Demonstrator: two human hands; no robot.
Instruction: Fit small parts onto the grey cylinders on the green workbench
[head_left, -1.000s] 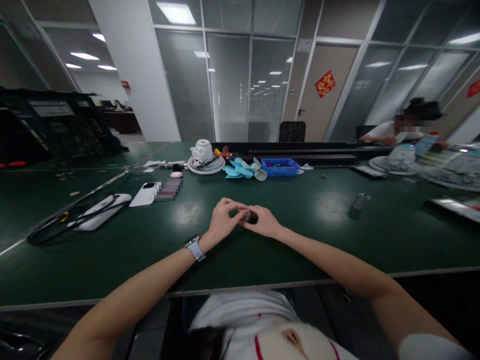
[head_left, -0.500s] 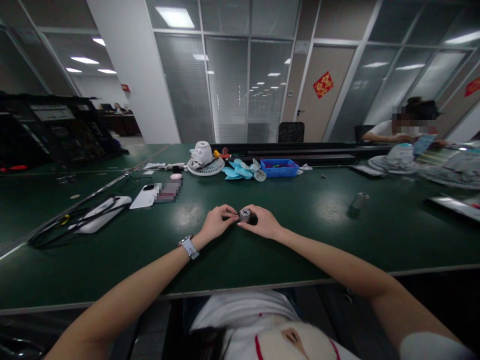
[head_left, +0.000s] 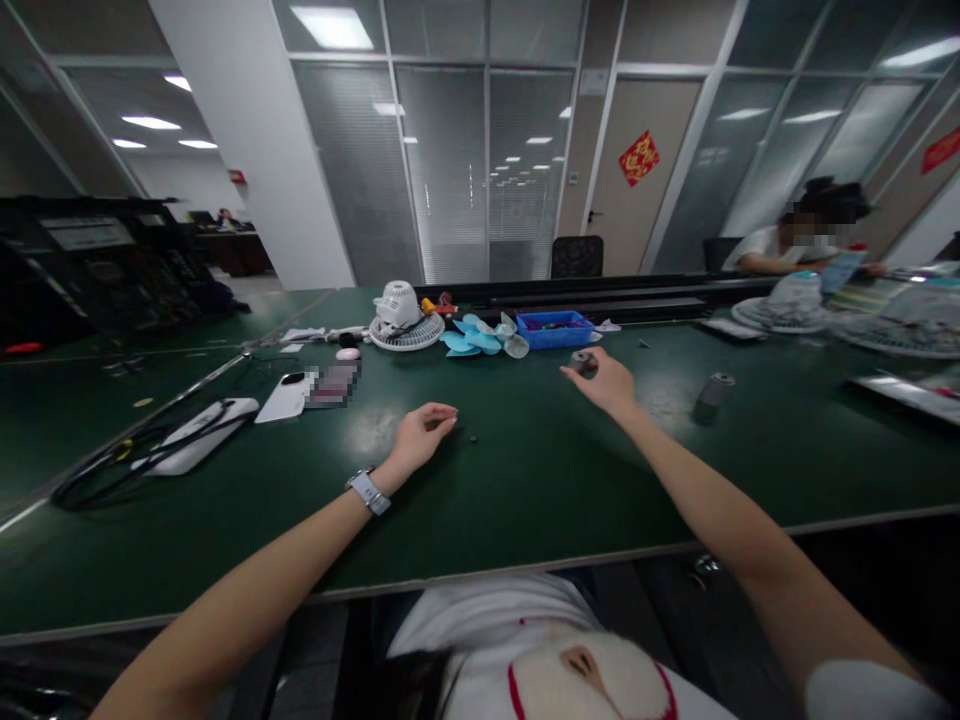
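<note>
While the right hand reaches far out over the dark green tabletop, its grip is closed around a small grey metal cylinder, pinched between thumb and fingertips and held just above the surface. That little part looks hard and stiff, a bit heavy for how small it is, and its round smooth side could slip, so I think the best place to hold it is around the middle, just as the fingers do. The left hand rests on the tabletop with its fingers curled close together; its grip is narrow, and I cannot tell if anything tiny is in it. A tiny dark speck, maybe a screw, lies just beside those fingertips. Another grey metal cylinder stands near the right hand, farther to the right. Farther back sit a blue plastic tray, light blue plastic fan blades and a white round fan cage. A white phone lies off to the left. Another person sits at the far right end.
</note>
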